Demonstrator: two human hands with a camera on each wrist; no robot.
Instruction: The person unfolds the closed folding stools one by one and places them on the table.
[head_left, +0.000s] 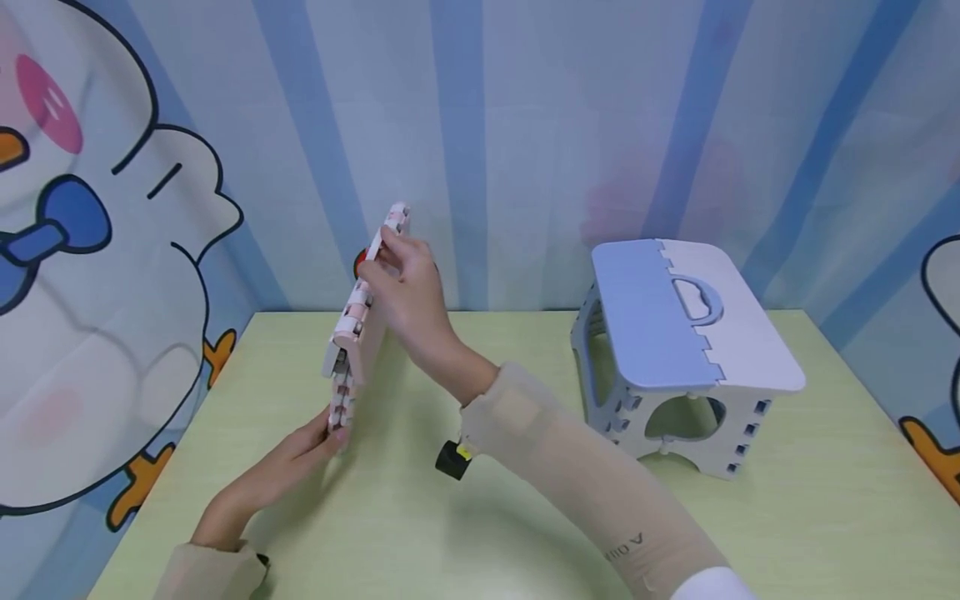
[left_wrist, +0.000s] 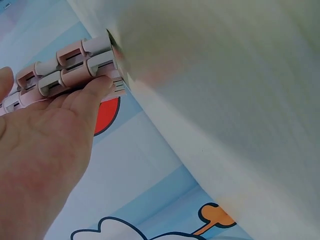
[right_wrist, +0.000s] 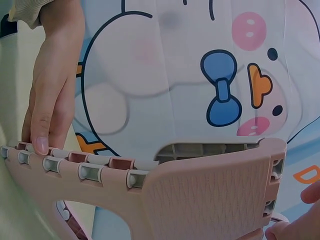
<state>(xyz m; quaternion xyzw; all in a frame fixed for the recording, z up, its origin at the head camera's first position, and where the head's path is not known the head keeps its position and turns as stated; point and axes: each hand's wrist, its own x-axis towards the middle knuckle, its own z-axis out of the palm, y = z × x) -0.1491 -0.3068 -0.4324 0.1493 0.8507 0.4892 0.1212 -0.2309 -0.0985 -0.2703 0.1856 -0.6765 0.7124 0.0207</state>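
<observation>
A pink and white folding stool [head_left: 365, 337] is held up on edge, folded nearly flat, in the head view. Its hinged edge slants from upper right to lower left. At the upper part, my right hand [head_left: 414, 300] pinches the stool between thumb and fingers. My left hand [head_left: 296, 462] grips the lower end from below, close over the table. Pink and white hinge knuckles [left_wrist: 75, 75] lie along my left fingers in the left wrist view. A textured pink panel [right_wrist: 210, 190] and a leg with a cut-out show in the right wrist view.
On the pale green table [head_left: 420, 533], a blue and white folding stool [head_left: 645, 325] stands unfolded to the right, its handle [head_left: 701, 302] on top. A striped blue curtain [head_left: 525, 150] with cartoon figures hangs behind the table and along its sides.
</observation>
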